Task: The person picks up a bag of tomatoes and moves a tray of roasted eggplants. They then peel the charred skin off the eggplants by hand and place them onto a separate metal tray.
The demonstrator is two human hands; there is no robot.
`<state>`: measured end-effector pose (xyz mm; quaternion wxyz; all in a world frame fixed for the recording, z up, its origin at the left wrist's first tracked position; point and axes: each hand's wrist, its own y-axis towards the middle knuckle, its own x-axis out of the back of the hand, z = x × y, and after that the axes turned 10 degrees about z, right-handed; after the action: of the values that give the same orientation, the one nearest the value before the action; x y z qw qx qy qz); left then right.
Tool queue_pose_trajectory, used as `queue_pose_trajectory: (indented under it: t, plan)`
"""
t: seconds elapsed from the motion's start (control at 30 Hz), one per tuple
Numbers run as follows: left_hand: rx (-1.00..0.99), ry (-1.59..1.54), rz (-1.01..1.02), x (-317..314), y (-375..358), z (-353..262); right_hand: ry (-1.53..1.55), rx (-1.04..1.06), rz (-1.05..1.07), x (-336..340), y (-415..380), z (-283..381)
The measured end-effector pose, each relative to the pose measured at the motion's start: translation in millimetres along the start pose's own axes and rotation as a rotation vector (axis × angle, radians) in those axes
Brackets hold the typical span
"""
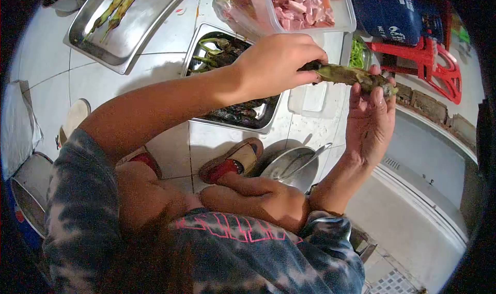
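A long roasted eggplant [347,75], greenish brown with dark charred patches, is held up between my two hands. My left hand [276,64] pinches its darker end between thumb and fingers. Beneath the other end, my right hand [369,108] is palm up, with its fingers curled around it. Below my left forearm stands a metal tray [268,119] of blackened eggplants [235,113], some with green stems; my arm hides part of it. In another metal tray [135,33], at upper left, lie peeled-looking eggplants [120,9].
A clear plastic tub [341,20] holds pink diced meat. Beside it are a container of chopped greens [357,54], a red plastic stool [429,61] and a dark blue bag [385,15]. A metal bowl with a utensil [289,165] sits on the tiled floor [170,144] near my feet.
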<state>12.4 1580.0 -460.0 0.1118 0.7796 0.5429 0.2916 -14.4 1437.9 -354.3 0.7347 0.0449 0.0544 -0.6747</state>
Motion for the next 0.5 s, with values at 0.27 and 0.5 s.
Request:
queue_pose_trajectory:
  t: [0.27,0.5]
  plan:
    - [-0.017,-0.055,-0.071,0,1,-4,-0.037,0.107,0.029,-11,-5,2]
    - [-0.076,0.072,-0.109,0,5,-9,-0.100,0.191,0.022,-23,-8,-1]
